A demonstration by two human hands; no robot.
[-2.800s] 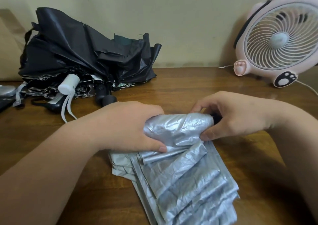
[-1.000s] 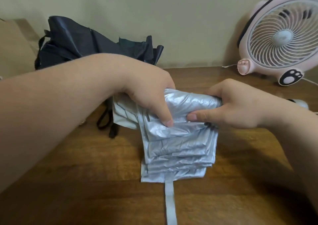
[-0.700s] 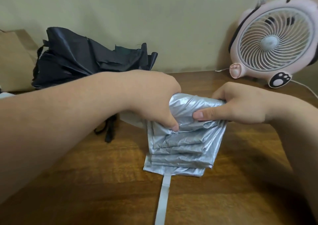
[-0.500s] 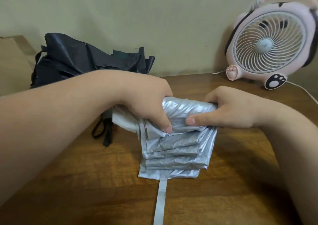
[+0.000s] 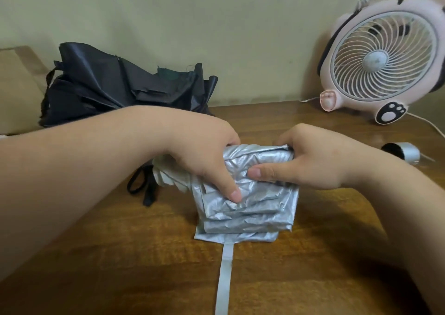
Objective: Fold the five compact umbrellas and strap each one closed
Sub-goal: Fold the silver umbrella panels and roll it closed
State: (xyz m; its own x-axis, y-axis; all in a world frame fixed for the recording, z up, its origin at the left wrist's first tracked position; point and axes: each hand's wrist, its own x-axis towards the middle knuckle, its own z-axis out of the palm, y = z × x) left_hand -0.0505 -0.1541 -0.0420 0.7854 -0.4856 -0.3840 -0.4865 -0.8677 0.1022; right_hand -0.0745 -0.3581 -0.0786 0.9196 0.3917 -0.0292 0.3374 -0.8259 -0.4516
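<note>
Silver umbrella (image 5: pixel 250 208) lies in the middle of the brown table (image 5: pixel 108 266), close to the person. Its long rolled part runs from left to right, from one hand to the other. Both ends are hidden under the hands, so I cannot tell which end has the handle. The loose cloth is folded in flat, wrinkly layers that spread from the roll toward the person. A thin silver strap (image 5: pixel 225 273) comes out of the lowest layer and lies straight on the table, pointing at the person. The left hand (image 5: pixel 204 160) grips the left end of the roll, with its fingers curled over the top and its thumb pressed on the cloth. The right hand (image 5: pixel 313 163) grips the right end, and its thumb points left across the cloth. A heap of black umbrellas (image 5: pixel 115 88) sits at the back left by the wall. A pink fan (image 5: pixel 382 59) stands at the back right. A small silver roll (image 5: pixel 407 152) lies on the table near the right arm.
</note>
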